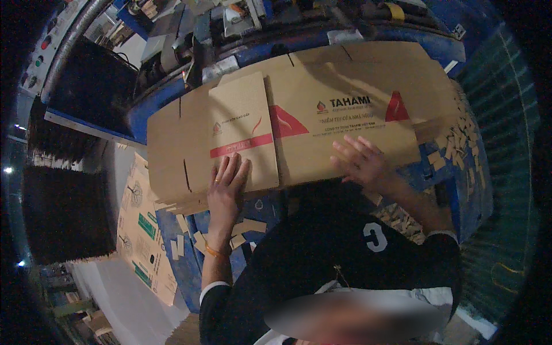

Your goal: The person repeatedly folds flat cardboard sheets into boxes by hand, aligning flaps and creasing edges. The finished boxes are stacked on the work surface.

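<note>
A flattened brown cardboard box [345, 80] with red and black print lies across the blue machine bed in front of me, on top of a stack of similar sheets. Its left panel [244, 112] is folded over and carries a red band. My left hand [227, 184] rests with fingers stretched out on the lower edge of that panel. Toward the lower right of the box, my right hand [363, 164] is open, fingers spread and slightly blurred; whether it touches the cardboard I cannot tell.
Behind the stack runs a blue machine frame [164, 95] with rollers. Cardboard offcuts [457, 141] lie on the right and more near my body. A printed cardboard sheet [144, 230] leans at the left. Control buttons [39, 60] sit at upper left; dark green mesh [512, 172] stands at right.
</note>
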A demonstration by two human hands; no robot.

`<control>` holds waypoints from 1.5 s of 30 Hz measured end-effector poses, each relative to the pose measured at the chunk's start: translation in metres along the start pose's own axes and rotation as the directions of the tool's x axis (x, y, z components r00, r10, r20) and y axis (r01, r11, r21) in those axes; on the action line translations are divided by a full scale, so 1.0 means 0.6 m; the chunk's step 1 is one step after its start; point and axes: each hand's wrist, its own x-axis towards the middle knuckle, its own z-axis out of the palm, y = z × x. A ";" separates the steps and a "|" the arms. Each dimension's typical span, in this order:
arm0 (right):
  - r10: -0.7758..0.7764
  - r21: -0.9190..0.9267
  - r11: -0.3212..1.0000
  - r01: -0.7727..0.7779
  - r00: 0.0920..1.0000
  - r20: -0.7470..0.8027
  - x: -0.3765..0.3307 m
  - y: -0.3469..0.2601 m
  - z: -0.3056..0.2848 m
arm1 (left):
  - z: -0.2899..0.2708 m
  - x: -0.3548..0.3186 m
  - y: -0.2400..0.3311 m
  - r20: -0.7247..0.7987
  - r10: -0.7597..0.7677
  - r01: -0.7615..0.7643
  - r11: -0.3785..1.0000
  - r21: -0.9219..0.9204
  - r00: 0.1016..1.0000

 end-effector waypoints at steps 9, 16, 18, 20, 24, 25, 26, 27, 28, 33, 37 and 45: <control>-0.043 -0.014 0.999 0.044 0.996 0.077 0.072 0.102 0.012 | 0.006 0.065 -0.056 -0.009 -0.027 0.025 0.991 -0.130 1.000; 0.154 0.059 0.984 -0.168 0.969 0.192 0.150 0.211 0.035 | 0.019 0.172 -0.094 -0.274 -0.121 0.049 0.966 -0.254 0.954; 0.178 0.073 0.978 -0.195 0.965 0.193 0.173 0.242 0.050 | 0.039 0.202 -0.109 -0.284 -0.142 0.078 0.971 -0.226 0.948; 0.208 0.116 0.967 -0.226 0.966 0.152 0.196 0.279 0.067 | 0.062 0.239 -0.134 -0.322 -0.096 0.028 0.977 -0.209 0.942; 0.284 0.189 0.930 -0.314 0.944 0.167 0.248 0.341 0.119 | 0.084 0.326 -0.176 -0.302 -0.118 0.087 0.990 -0.114 0.946; 0.343 0.148 0.921 -0.360 0.931 0.124 0.268 0.349 0.135 | 0.084 0.345 -0.175 -0.303 -0.138 0.132 0.990 -0.039 0.943; 0.352 0.136 0.926 -0.351 0.936 0.015 0.290 0.352 0.151 | 0.082 0.365 -0.167 -0.282 -0.191 0.206 0.978 0.025 0.940; 0.404 0.092 0.912 -0.400 0.914 -0.033 0.307 0.353 0.161 | 0.075 0.381 -0.156 -0.208 -0.285 0.307 0.948 0.080 0.936; 0.393 -0.022 0.918 -0.396 0.916 -0.082 0.320 0.351 0.167 | 0.072 0.380 -0.137 -0.308 -0.207 0.230 0.972 0.038 0.928; 0.466 0.025 0.880 -0.474 0.853 -0.236 0.242 0.295 0.109 | 0.021 0.230 -0.104 -0.580 -0.166 0.200 0.980 -0.005 0.798; 0.768 0.193 0.537 -0.821 0.381 -0.515 0.040 0.267 0.024 | 0.012 0.038 -0.169 -0.668 -0.709 0.621 0.633 -0.462 0.226; 0.942 0.113 -0.070 -0.991 -0.103 -0.321 -0.124 0.275 0.041 | 0.013 -0.011 -0.151 -0.293 -0.956 0.637 0.227 -0.737 0.002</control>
